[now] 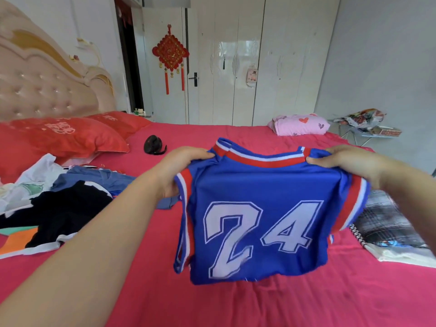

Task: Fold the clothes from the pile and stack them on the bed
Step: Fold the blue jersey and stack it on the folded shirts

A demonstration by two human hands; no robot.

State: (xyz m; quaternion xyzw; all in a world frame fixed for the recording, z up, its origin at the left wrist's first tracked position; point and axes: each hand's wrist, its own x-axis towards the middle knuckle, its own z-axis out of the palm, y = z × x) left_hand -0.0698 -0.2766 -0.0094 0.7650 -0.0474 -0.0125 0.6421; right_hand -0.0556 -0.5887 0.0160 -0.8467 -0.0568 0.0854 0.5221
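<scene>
A blue jersey [259, 185] with a white "24" and red-white trim hangs in the air above the pink bed sheet [236, 308]. My left hand [174, 168] grips its left shoulder and my right hand [346, 159] grips its right shoulder, holding it spread between them. A loose pile of clothes [61, 204] in black, white, blue and orange lies on the bed to the left. At the right lies a stack of folded clothes [389, 227] with a plaid piece on top.
Red pillows [59, 135] lean by the padded headboard at the left. A small black fan [154, 144] sits mid-bed. A folded pink blanket [299, 125] lies at the far edge. White wardrobe doors stand behind, and a cluttered side table [368, 131] is at the far right.
</scene>
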